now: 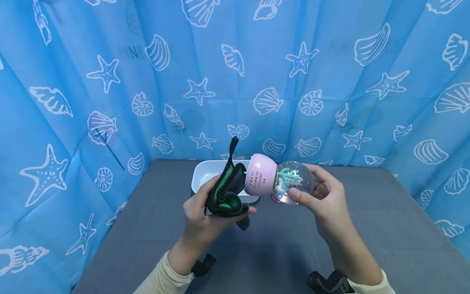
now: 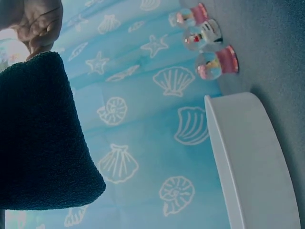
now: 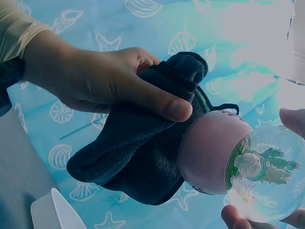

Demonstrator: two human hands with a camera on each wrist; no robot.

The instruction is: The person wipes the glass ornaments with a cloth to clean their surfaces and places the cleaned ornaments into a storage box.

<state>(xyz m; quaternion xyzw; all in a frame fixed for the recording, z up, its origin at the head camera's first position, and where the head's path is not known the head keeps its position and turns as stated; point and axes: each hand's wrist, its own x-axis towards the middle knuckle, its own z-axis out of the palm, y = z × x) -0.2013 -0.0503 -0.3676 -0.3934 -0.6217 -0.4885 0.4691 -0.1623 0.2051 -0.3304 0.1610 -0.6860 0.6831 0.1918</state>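
A folded black cloth with a green inner side (image 1: 222, 200) is gripped by my left hand (image 1: 200, 214). My right hand (image 1: 330, 198) holds a snow globe (image 1: 261, 175) by its clear ball, tipped on its side. Its pink base, with lettering on it, faces the cloth, and green and white figures (image 3: 267, 164) show inside the ball. In the right wrist view the cloth (image 3: 138, 152) meets the bottom of the base, with the left thumb (image 3: 178, 109) lying over the folds. Only part of the right hand (image 2: 40, 24) shows in the left wrist view.
A white basin (image 2: 257, 152) stands on the grey table (image 1: 161, 228) behind the hands. Several small snow globes are in the left wrist view, one with a pink base (image 2: 228, 59) nearest the basin. Behind hangs a blue curtain (image 1: 257, 73) printed with shells and starfish.
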